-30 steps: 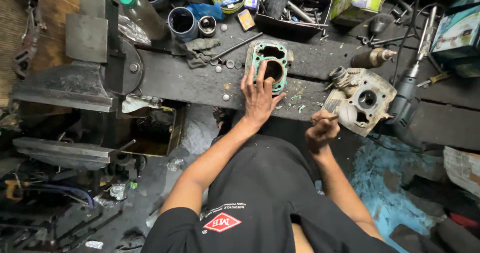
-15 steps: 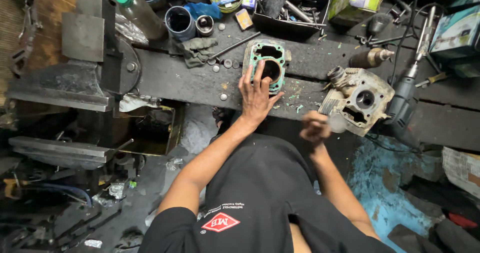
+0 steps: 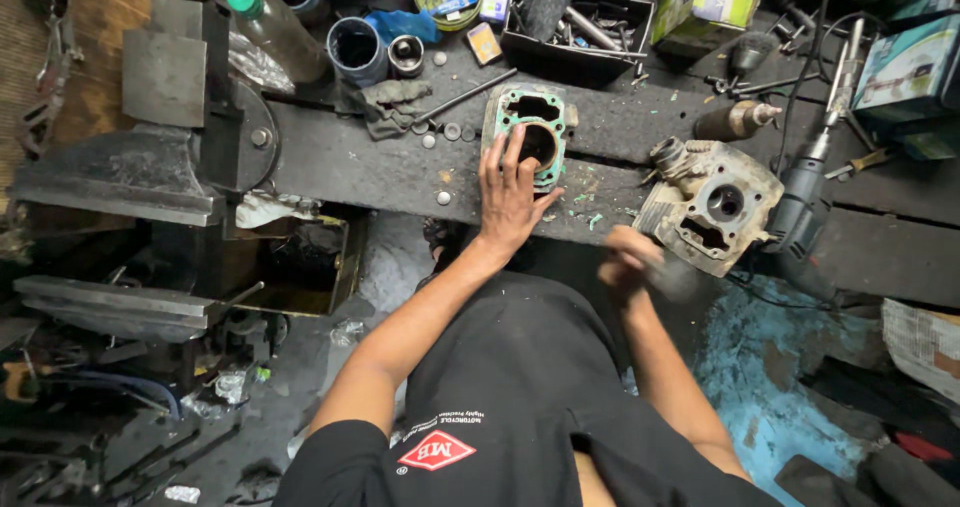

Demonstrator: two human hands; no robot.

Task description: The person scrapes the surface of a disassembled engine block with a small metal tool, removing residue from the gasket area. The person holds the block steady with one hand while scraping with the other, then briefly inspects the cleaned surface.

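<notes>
Two hands of mine are over the dark workbench [image 3: 350,162], and I'll go from the left. At the bench's left end sits a heavy grey vise [image 3: 150,137], with a green-capped plastic bottle [image 3: 270,27] and a blue cup [image 3: 355,47] along the far edge behind it. A grimy rag [image 3: 395,102] lies just right of the cup, with a few small washers [image 3: 450,132] scattered near it.

Near the middle of the bench lies the engine cylinder block [image 3: 530,127], its face covered by green gasket. My left hand [image 3: 510,192] is spread flat, fingers released and resting on the block's near side, partly over the bore. Green gasket flakes [image 3: 590,207] dot the bench's near edge just right of it.

My right hand [image 3: 625,262] hovers off the near edge, blurred, so I cannot tell whether it is clenched or grasping anything. Just beside it, to the right, the grey cylinder head [image 3: 715,202] sits tilted at the near edge. An electric drill [image 3: 800,197] lies right of that, and a black tray of tools [image 3: 580,22] sits at the far edge.
</notes>
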